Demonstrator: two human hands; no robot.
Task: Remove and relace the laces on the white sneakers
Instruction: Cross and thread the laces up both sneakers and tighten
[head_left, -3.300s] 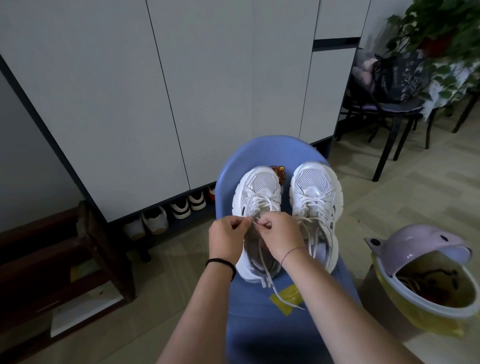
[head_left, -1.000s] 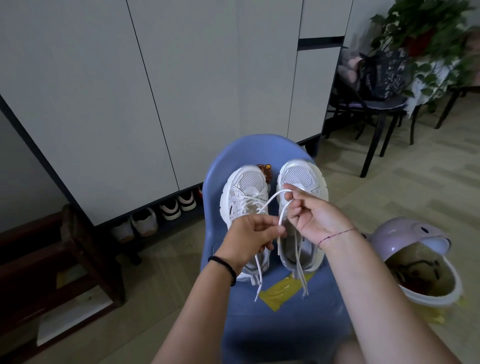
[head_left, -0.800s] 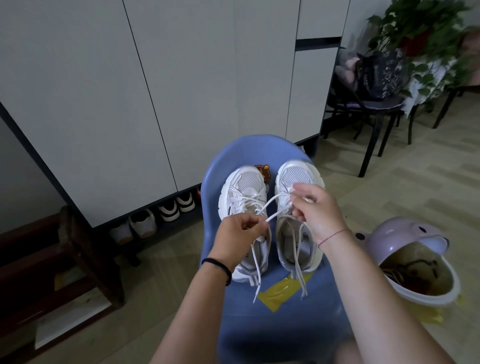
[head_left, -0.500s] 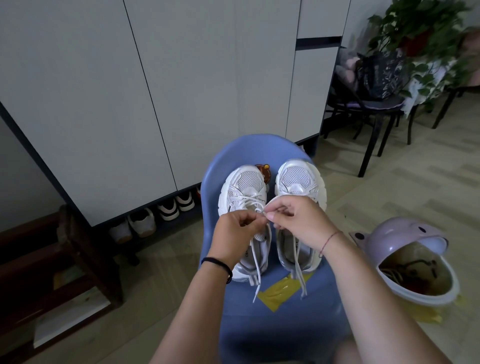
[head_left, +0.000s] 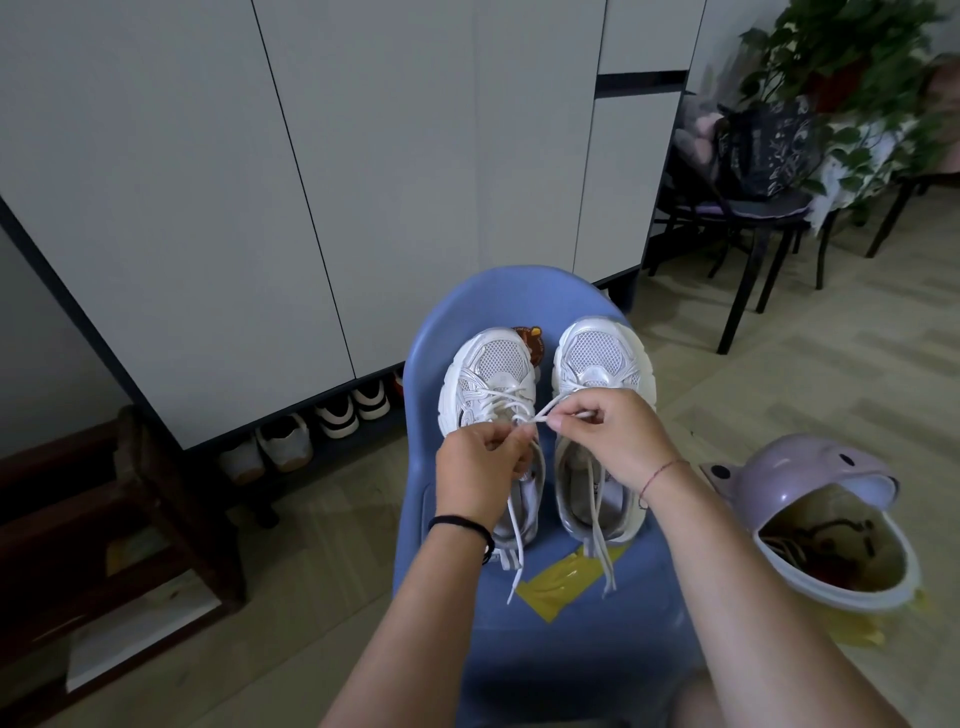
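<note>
The left-of-frame sneaker (head_left: 491, 371) and the right-of-frame sneaker (head_left: 597, 358) stand side by side at centre on the seat of the blue chair (head_left: 571, 639), toes toward the top of the picture. That puts the eyelet rows straight under the person's eyes and within reach of both hands. The left hand (head_left: 480, 462) is curled over the upper eyelets of the left-of-frame sneaker, pinching its lace (head_left: 545, 413) close to the shoe, probably so the crossings below cannot slacken. The right hand (head_left: 608, 441), just to the right and over the other shoe's mouth, pinches the same lace further along, so a short strand runs taut between them (ready, I'd guess, for threading or knotting). Loose ends trail down past the heels toward the yellow tape (head_left: 561, 584) on the seat
</note>
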